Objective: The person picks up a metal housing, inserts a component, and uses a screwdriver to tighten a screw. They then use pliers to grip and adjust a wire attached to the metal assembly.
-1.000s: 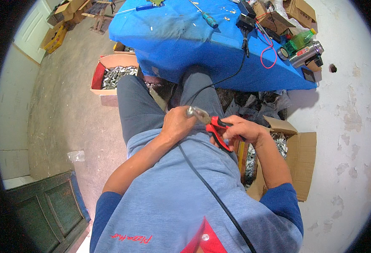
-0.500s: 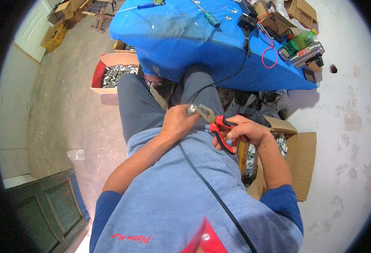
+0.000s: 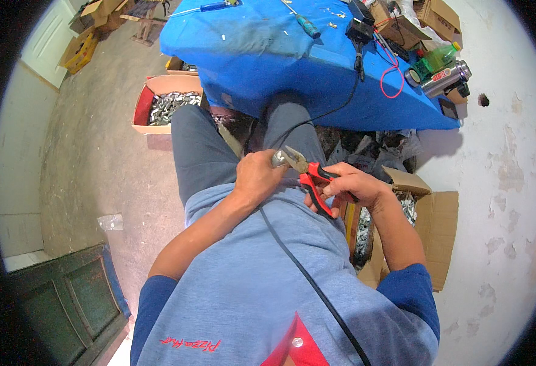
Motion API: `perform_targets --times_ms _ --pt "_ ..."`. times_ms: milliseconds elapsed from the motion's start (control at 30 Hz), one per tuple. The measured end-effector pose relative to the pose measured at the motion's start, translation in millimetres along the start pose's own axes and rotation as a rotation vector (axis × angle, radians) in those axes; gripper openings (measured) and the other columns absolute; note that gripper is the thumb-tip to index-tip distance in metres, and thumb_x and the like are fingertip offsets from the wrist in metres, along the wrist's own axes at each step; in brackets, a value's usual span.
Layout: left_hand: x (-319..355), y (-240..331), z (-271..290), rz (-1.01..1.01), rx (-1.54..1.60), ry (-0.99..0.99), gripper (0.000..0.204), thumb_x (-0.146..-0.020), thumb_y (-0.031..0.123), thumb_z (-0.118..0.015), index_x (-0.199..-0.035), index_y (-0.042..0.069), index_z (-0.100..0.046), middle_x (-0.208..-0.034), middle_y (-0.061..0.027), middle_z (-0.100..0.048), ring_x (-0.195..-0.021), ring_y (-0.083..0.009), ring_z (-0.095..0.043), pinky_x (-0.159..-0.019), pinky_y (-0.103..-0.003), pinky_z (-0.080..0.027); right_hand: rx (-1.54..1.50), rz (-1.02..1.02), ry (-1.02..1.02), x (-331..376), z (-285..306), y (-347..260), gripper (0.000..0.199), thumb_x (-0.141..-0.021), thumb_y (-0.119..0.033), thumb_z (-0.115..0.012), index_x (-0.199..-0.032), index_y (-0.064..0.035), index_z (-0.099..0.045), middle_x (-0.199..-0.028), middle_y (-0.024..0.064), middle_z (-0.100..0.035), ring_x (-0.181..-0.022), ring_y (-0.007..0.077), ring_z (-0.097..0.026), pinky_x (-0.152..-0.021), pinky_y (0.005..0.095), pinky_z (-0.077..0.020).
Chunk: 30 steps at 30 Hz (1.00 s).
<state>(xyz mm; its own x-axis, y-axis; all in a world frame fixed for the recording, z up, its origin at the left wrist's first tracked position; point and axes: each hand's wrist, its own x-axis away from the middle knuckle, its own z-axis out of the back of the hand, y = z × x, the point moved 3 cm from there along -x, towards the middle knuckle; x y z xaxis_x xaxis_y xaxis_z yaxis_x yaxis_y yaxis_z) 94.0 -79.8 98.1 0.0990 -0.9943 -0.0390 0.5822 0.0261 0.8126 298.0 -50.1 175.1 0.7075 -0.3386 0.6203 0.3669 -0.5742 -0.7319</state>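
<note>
Over my lap, my left hand [image 3: 259, 177] is closed around a small silvery metal piece [image 3: 278, 159]; only its shiny end shows past the fingers. My right hand [image 3: 353, 186] grips pliers [image 3: 318, 183] with red and black handles. The jaws of the pliers stand apart, right beside or touching the end of the metal piece; I cannot tell how firmly they meet it. A dark cable [image 3: 304, 274] runs over my shirt up to near my left hand.
A table with a blue cloth [image 3: 249, 61] stands ahead, bearing a screwdriver [image 3: 306, 25], a black adapter [image 3: 359, 30], a green bottle [image 3: 438, 58] and a steel flask [image 3: 447, 79]. Left of my knee is a box of metal parts [image 3: 140, 116]; an open carton [image 3: 438, 238] sits at right.
The pliers' jaws have opened wider and shifted slightly left, against the metal piece's end. My left hand stays nearly in place.
</note>
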Motion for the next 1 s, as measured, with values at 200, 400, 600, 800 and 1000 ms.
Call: perform_targets --times_ms 200,400,600,800,1000 --pt "-0.2 3.0 -3.9 -0.001 -0.007 0.015 0.021 -0.078 0.023 -0.072 -0.082 0.003 -0.071 -0.069 -0.0207 -0.064 -0.066 -0.0378 -0.064 -0.061 -0.045 -0.048 -0.002 -0.075 -0.049 8.2 2.1 8.2 0.046 -0.08 -0.019 -0.064 -0.121 0.0006 -0.059 -0.103 0.0166 -0.069 -0.086 0.0211 -0.069 -0.054 0.0298 -0.0568" --pt "-0.2 0.2 -1.4 -0.02 -0.056 0.031 0.02 -0.075 0.02 -0.072 -0.083 0.003 -0.07 -0.069 -0.0214 -0.063 -0.066 -0.0387 -0.064 -0.061 -0.046 -0.048 -0.007 -0.049 -0.055 2.3 1.5 6.1 0.046 -0.081 -0.021 -0.063 -0.121 0.0011 -0.06 -0.1 0.0148 -0.07 -0.086 0.0198 -0.069 -0.054 0.0293 -0.0564" --pt "0.9 6.1 1.2 0.0 -0.1 -0.017 0.023 -0.076 0.026 -0.071 -0.082 0.004 -0.071 -0.076 -0.0219 -0.067 -0.076 -0.0407 -0.066 -0.069 -0.049 -0.052 0.008 -0.049 -0.046 2.4 3.6 9.5 0.048 -0.081 -0.022 -0.064 -0.123 0.0011 -0.059 -0.1 0.015 -0.07 -0.086 0.0198 -0.069 -0.054 0.0295 -0.0569" --pt "0.9 6.3 -1.3 -0.046 -0.048 0.031 0.016 -0.079 0.022 -0.073 -0.083 0.006 -0.072 -0.072 -0.0195 -0.066 -0.07 -0.0377 -0.066 -0.062 -0.045 -0.05 0.034 -0.09 -0.08 9.4 0.9 4.0 0.051 -0.081 -0.021 -0.064 -0.126 0.0008 -0.057 -0.102 0.0156 -0.07 -0.088 0.0201 -0.069 -0.054 0.0293 -0.057" --pt "0.4 2.4 -2.5 -0.05 -0.069 0.023 0.016 -0.078 0.021 -0.073 -0.084 0.006 -0.072 -0.071 -0.0185 -0.066 -0.07 -0.0369 -0.066 -0.061 -0.044 -0.05 -0.006 -0.066 -0.096 4.9 3.9 6.1 0.052 -0.081 -0.021 -0.063 -0.127 0.0018 -0.056 -0.101 0.0158 -0.07 -0.087 0.0205 -0.069 -0.054 0.029 -0.0575"
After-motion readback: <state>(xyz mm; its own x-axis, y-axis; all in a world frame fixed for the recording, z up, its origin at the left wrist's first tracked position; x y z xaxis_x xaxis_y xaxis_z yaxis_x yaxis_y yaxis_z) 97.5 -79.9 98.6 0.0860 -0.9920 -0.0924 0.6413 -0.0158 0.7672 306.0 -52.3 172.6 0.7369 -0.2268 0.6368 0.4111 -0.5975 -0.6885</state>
